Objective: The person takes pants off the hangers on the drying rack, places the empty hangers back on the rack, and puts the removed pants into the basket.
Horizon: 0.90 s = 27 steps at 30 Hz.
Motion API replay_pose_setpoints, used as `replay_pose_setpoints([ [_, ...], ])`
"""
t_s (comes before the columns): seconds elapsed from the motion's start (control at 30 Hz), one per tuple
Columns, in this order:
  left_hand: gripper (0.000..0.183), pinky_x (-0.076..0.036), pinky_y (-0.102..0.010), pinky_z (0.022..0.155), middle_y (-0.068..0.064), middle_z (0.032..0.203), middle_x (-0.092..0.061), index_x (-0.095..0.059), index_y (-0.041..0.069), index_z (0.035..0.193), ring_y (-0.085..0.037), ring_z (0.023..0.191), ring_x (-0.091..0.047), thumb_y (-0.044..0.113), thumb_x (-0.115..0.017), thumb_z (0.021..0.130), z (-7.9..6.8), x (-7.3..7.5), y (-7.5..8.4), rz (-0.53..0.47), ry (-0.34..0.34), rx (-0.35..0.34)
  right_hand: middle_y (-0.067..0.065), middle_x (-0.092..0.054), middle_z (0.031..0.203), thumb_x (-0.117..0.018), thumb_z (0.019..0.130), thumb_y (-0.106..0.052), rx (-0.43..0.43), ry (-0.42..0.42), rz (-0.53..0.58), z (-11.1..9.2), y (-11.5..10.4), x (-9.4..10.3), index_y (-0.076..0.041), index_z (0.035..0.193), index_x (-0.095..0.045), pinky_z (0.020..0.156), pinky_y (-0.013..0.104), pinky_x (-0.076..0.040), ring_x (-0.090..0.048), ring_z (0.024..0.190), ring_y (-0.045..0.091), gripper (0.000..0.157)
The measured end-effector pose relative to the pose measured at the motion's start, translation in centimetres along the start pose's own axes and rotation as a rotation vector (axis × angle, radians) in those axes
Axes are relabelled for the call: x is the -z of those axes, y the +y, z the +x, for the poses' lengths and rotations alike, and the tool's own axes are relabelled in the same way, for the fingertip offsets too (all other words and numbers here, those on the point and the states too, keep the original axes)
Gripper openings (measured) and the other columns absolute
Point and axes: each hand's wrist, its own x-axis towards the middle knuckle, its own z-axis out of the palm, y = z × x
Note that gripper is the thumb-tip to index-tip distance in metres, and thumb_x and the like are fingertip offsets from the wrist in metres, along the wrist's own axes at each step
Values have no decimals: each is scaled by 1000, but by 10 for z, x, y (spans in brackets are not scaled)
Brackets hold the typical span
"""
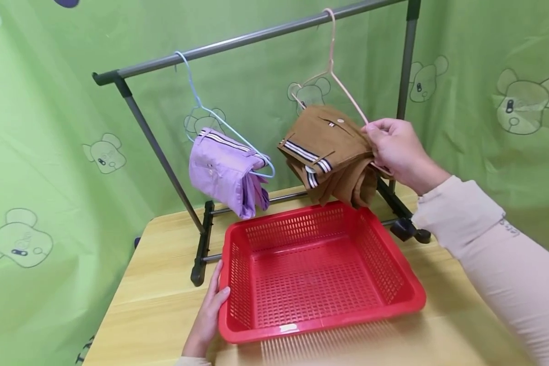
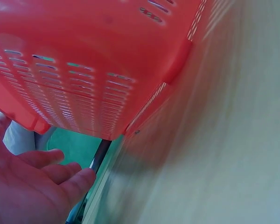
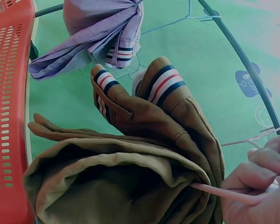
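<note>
Right hand (image 1: 400, 152): fingers pinching pink thin-wire hanger (image 1: 347, 94), hooked on grey metal rail (image 1: 256, 36); brown cloth trousers (image 1: 334, 137) folded over it. Left hand (image 1: 207, 312): fingers loosely extended, beside red perforated plastic basket (image 1: 297, 328). Right wrist view alone: fold's dark hollow.

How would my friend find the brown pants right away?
Find the metal rack behind the red basket. On it hangs a pink hanger, pinched by the right hand. The brown pants are on that one; the purple pants hang on blue.

A rack (image 1: 256, 36) on the table (image 1: 151, 274), twelve o'clock from the basket (image 1: 311, 277), carries trousers (image 1: 217, 170) at eleven, more trousers (image 1: 322, 137) at twelve.
</note>
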Motion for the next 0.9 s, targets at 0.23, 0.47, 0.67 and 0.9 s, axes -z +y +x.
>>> replay_pose_setpoints([
  [0.23,65,-50,-51,89,-29,154,-14,1,24,156,-48,118,-50,21,-38,104,1,-1,0,-8,-2,-6,-7,-40,58,-37,105,-24,14,43,-114,1,-1,-2,3,110,-50,36,20,-30,-35,41,4,30],
  [0.47,64,-51,-50,88,-28,154,-15,0,26,156,-50,118,-49,22,-38,104,-1,-1,0,0,11,0,-8,-40,53,-36,105,-33,28,68,-285,1,-2,-2,1,108,-52,34,25,-31,-37,39,6,37],
  [0.67,64,-50,-49,90,-29,154,-14,0,23,156,-48,119,-48,20,-38,104,-1,-2,-1,-2,4,-17,-6,-42,51,-35,104,-37,44,80,-392,0,-4,-2,1,106,-54,33,26,-33,-40,39,7,42],
  [0.9,64,-49,-49,91,-29,154,-15,-1,22,156,-49,121,-47,19,-38,104,-1,-2,-2,2,1,-29,-6,-40,50,-36,104,-38,47,69,-389,-2,-6,-2,1,100,-53,33,26,-32,-38,39,7,42],
])
